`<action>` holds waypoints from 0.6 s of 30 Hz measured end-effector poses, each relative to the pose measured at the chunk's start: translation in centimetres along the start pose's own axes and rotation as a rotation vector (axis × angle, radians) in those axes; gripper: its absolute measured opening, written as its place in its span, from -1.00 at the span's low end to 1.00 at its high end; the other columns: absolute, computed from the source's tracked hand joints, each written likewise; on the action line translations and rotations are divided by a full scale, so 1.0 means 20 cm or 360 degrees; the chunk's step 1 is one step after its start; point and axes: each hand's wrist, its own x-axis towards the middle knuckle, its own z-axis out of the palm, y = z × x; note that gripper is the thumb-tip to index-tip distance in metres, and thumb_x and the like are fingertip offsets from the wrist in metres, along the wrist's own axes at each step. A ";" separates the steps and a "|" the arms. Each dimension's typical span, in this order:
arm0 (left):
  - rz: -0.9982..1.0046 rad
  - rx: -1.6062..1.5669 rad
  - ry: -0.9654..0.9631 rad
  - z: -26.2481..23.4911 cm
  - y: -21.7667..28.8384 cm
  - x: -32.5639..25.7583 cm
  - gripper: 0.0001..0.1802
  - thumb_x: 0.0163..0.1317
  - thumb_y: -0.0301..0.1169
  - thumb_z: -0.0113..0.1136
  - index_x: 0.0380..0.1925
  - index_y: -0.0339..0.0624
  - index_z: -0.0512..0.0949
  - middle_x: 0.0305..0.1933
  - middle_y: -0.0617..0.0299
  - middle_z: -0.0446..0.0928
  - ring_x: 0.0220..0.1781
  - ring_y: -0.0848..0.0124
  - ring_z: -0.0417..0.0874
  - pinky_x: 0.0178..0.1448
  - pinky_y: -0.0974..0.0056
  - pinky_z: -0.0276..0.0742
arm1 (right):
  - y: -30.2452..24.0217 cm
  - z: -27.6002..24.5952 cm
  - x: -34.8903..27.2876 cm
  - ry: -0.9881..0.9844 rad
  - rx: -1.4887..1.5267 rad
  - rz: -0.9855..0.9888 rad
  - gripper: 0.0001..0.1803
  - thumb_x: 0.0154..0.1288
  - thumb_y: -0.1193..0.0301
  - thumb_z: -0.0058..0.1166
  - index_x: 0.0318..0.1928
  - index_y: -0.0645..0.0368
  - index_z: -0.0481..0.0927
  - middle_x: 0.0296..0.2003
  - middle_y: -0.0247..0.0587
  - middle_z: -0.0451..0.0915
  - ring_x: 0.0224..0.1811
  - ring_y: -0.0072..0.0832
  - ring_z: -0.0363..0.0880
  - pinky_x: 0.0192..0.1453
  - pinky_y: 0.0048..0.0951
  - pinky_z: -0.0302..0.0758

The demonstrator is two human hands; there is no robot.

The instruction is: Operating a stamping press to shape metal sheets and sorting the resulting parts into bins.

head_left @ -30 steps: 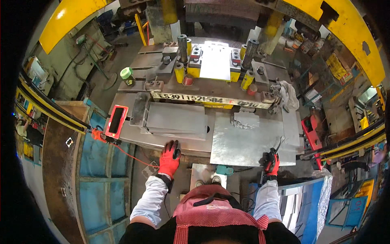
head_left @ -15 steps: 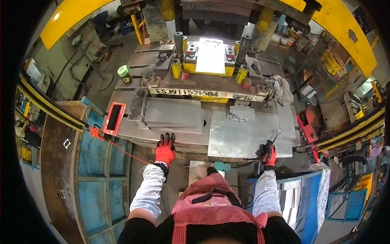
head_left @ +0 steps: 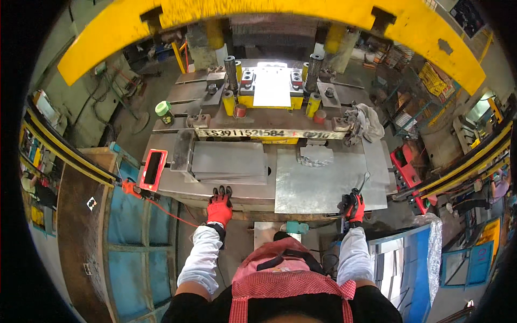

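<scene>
My left hand (head_left: 219,206), in a red glove with dark fingertips, rests at the front edge of the press table, fingers stretched out and holding nothing. Just beyond it lies a stack of grey sheet-metal blanks (head_left: 229,160). My right hand (head_left: 354,206), gloved alike, is closed around a thin metal hand tool (head_left: 365,179) with a narrow tip pointing away from me; its exact kind is unclear. That hand is at the front right of a large shiny metal sheet (head_left: 318,188). Small cut metal pieces (head_left: 316,155) are piled on the sheet's far side. A bright flat plate (head_left: 272,89) sits on the die.
A yellow press frame (head_left: 258,13) arches overhead. Dark guide posts (head_left: 314,72) flank the die. A red-cased phone-like device (head_left: 154,170), a green-lidded jar (head_left: 163,112) and a grey rag (head_left: 367,124) lie around the table. A blue bin (head_left: 401,269) stands at right.
The yellow frame fills more of the upper view and sits lower; the die and table shift slightly, so my view has moved. Both hands keep nearly the same places.
</scene>
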 end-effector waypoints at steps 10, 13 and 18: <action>0.0070 0.0054 0.0056 0.02 -0.01 0.01 -0.30 -0.01 -0.24 0.15 0.21 0.14 0.21 0.34 0.18 0.12 0.36 0.09 0.10 0.31 0.00 0.10 | -0.02 0.03 -0.03 0.0244 -0.0045 -0.0024 -0.80 0.18 0.29 0.00 -0.26 0.10 0.35 -0.55 -0.17 0.50 -0.73 -0.44 0.39 -0.68 -0.42 0.39; 0.0101 0.0049 0.0034 0.01 -0.01 0.02 -0.26 -0.02 -0.24 0.15 0.24 0.15 0.17 0.34 0.17 0.12 0.37 0.08 0.06 0.30 -0.01 0.10 | -0.05 0.09 -0.05 0.0296 -0.0055 -0.0076 -0.79 0.17 0.31 -0.01 -0.25 0.12 0.35 -0.59 -0.22 0.46 -0.73 -0.47 0.38 -0.67 -0.43 0.39; 0.0076 0.0130 0.0017 0.00 -0.02 0.01 -0.29 -0.01 -0.28 0.12 0.23 0.14 0.17 0.33 0.12 0.12 0.34 0.05 0.13 0.26 -0.03 0.17 | -0.04 0.08 -0.04 0.0173 -0.0115 -0.0086 -0.80 0.18 0.32 -0.03 -0.26 0.16 0.38 -0.59 -0.24 0.45 -0.71 -0.49 0.39 -0.64 -0.44 0.41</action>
